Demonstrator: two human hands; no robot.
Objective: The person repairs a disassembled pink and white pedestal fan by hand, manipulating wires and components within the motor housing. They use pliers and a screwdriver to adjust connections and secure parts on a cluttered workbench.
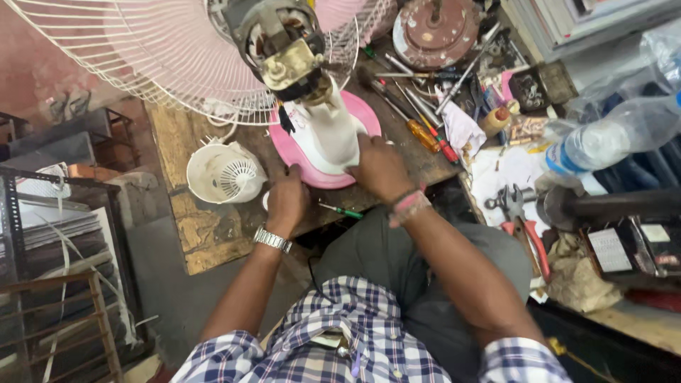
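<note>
A table fan stands on a worn wooden bench (pixel 206 241). Its pink base (pixel 369 117) carries a white stand (pixel 330 128), and the bare motor (pixel 284 46) sits on top with its rear cover off. The white wire guard (pixel 142 50) spreads to the upper left. My right hand (pixel 379 170) grips the foot of the white stand. My left hand (pixel 286 201), with a metal watch at the wrist, rests closed on the bench at the base's front edge; what it holds is hidden. A green-handled screwdriver (pixel 344 211) lies between my hands.
The white motor cover (pixel 223 172) lies left of the base. Several screwdrivers (pixel 418 120) and a rusty round motor part (pixel 434 30) fill the bench's far right. Red-handled pliers (pixel 528 237), a plastic bottle (pixel 617 135) and metal racks (pixel 50 234) flank me.
</note>
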